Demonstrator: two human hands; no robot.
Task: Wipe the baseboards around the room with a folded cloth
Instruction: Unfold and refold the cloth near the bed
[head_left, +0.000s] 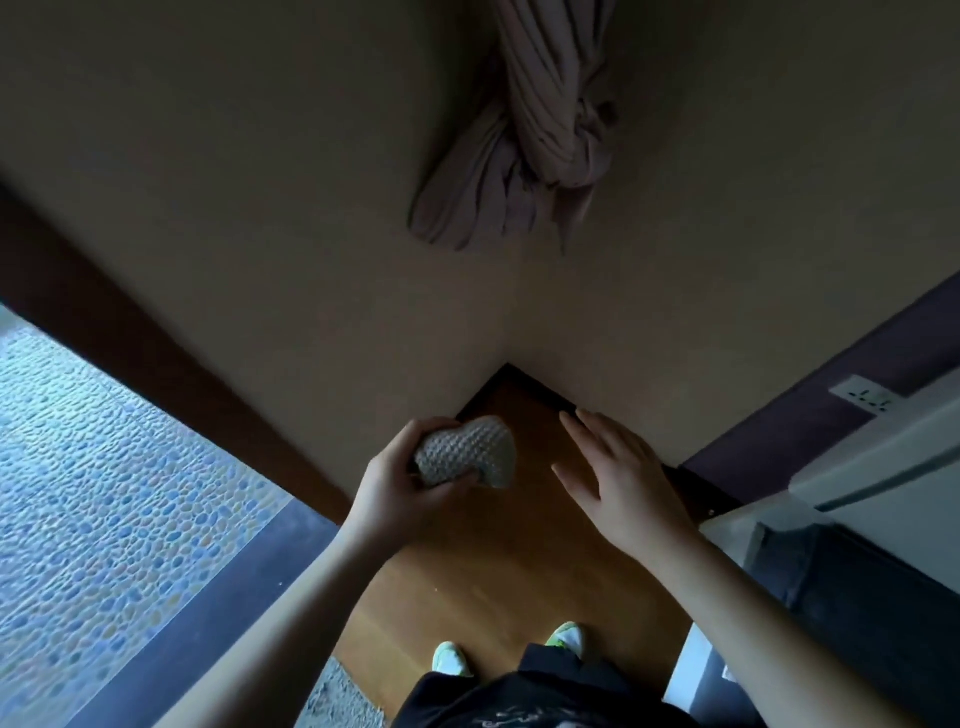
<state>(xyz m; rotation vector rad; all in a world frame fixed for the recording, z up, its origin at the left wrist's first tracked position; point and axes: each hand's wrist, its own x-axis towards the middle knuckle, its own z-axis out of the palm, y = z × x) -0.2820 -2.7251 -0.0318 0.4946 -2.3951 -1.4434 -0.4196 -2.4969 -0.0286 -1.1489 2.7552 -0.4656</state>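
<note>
I look down into a room corner from standing height. My left hand (400, 483) grips a folded grey knitted cloth (467, 454), held in the air above the wooden floor (498, 561). My right hand (618, 473) hovers beside it with fingers straight and spread, holding nothing. A dark baseboard (540, 397) runs along the foot of both beige walls and meets in the corner just beyond the cloth. Another stretch of baseboard (706, 491) shows past my right hand.
A knotted pinkish curtain (524, 150) hangs on the wall above the corner. A brown door frame (156, 358) and pebble-patterned floor (104, 467) lie to the left. White furniture (857, 467) and a wall socket (867, 397) stand at right. My shoes (452, 657) are on the wood.
</note>
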